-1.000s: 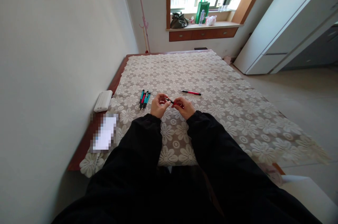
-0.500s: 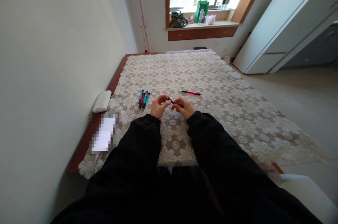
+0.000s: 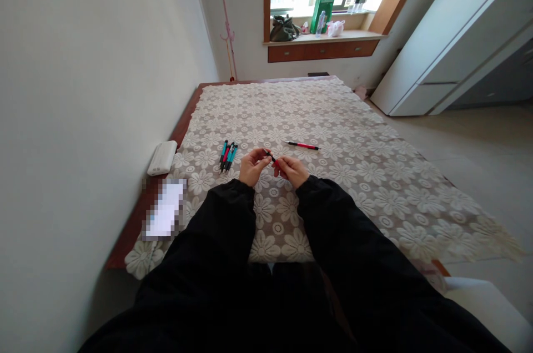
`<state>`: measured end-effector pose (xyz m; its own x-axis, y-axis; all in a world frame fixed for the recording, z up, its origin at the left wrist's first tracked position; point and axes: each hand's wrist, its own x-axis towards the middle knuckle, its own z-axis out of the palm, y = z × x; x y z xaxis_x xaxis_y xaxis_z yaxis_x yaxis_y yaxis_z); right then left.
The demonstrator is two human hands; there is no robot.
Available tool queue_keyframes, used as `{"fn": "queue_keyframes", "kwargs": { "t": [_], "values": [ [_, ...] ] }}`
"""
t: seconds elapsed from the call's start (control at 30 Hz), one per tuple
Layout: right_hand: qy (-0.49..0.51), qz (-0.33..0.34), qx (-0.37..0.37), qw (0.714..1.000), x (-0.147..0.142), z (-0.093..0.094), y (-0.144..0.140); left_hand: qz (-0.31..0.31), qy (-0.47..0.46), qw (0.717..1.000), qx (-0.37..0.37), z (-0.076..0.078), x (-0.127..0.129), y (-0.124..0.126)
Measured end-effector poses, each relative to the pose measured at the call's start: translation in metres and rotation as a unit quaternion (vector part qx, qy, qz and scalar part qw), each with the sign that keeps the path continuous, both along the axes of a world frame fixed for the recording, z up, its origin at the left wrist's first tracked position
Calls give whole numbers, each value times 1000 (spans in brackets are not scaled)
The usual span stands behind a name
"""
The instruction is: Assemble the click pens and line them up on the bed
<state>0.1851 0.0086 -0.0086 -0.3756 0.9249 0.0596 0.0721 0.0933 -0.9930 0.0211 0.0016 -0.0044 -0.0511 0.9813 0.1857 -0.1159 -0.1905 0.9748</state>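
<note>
Between my two hands is a red and black pen (image 3: 272, 158), tilted, its dark tip end toward the left. My left hand (image 3: 252, 167) pinches the black end with thumb and fingers. My right hand (image 3: 293, 170) is closed on the red barrel, which its fingers mostly hide. Just beyond my hands lies another red and black pen (image 3: 302, 145) on the lace tablecloth (image 3: 275, 114). Left of my left hand, several teal and red pens (image 3: 228, 156) lie side by side in a small group.
At the table's left edge are a white box-shaped device (image 3: 162, 157) and a blurred-out phone-like screen (image 3: 165, 210). A wall (image 3: 83, 92) runs close along the left. A white chair (image 3: 483, 303) stands at the lower right, and bags (image 3: 321, 14) sit on the far windowsill.
A little more of the pen's red barrel shows between my hands, and my fingers have shifted slightly on it. The whole view has moved a little; the pens on the table lie as before.
</note>
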Motion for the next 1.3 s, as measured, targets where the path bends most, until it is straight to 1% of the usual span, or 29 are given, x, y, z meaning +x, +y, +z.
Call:
{"fn": "queue_keyframes", "kwargs": {
  "t": [0.17,0.3,0.43,0.57,0.67,0.73,0.87,1.0,1.13,1.17,1.3],
  "values": [
    [22,-17,27,999,0,-1,1,6,3,1000,-4,2,0,0],
    [-9,-19,29,999,1,-3,2,3,2,1000,10,1,1,0],
    [-10,-34,60,998,1,-5,2,15,-9,1000,12,0,1,1],
    [-55,-35,66,996,1,-7,3,16,-20,1000,12,2,1,0],
    [-53,-68,113,990,2,-8,3,19,-20,999,17,4,1,-1],
    [-56,-78,129,987,3,-8,3,25,-22,999,24,5,1,-1],
    [-91,-50,120,987,4,-7,3,22,-18,999,29,7,1,-2],
    [-77,-59,140,985,4,-7,3,43,-21,999,25,7,0,-2],
    [-111,-15,136,984,5,-6,2,38,-28,999,23,5,0,-1],
    [-115,-19,137,984,5,-5,2,39,-30,999,23,5,0,-1],
    [-130,-85,159,975,5,-3,1,58,-37,997,22,5,0,0]
  ]
}}
